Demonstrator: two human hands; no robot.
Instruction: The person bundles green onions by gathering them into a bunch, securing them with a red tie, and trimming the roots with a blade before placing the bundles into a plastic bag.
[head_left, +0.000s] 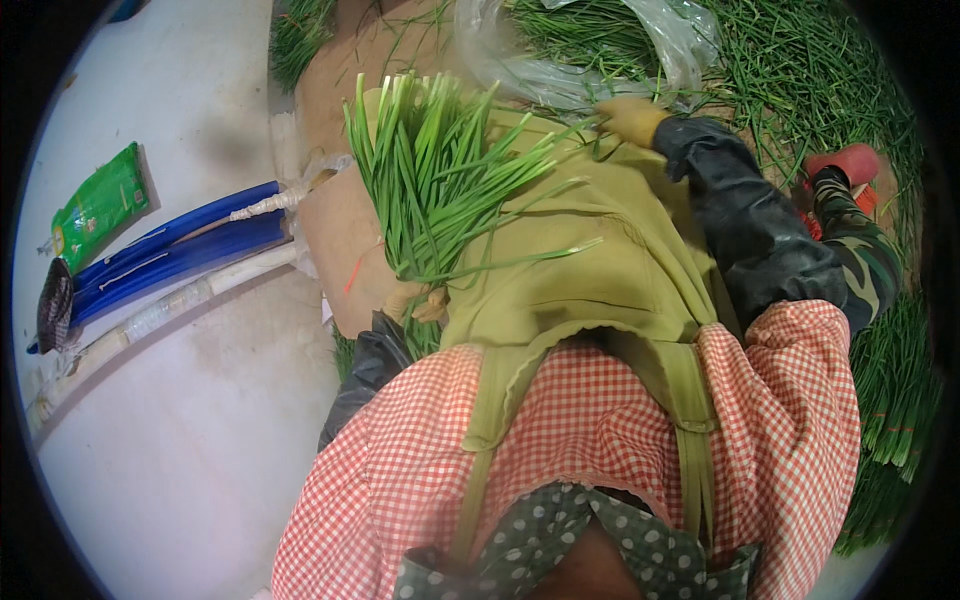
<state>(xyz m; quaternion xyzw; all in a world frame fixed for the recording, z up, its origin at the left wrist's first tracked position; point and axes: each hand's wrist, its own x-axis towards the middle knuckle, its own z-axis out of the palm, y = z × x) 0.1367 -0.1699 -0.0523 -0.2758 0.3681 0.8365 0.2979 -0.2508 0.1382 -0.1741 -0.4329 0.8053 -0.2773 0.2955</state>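
Note:
My left hand (417, 303), in a tan glove, grips a bunch of garlic chives (435, 195) low on its leaves. The pale cut ends fan out toward the top, and part of the bunch rests against my olive-green apron (577, 262). One stalk (540, 256) sticks out sideways across the apron. My right hand (634, 122), in a yellowish glove, is at the far edge of the apron, beside a clear plastic bag (480, 45). A few dark green blades (604, 144) lie at its fingertips; whether it grips them cannot be made out.
Loose chives (795, 67) cover the upper right, and tied bundles (892, 420) lie along the right edge. Another person's camouflage sleeve or trouser leg (862, 217) shows there. At left are a green packet (101, 202), a blue length of material (187, 232) and a white pole (172, 307).

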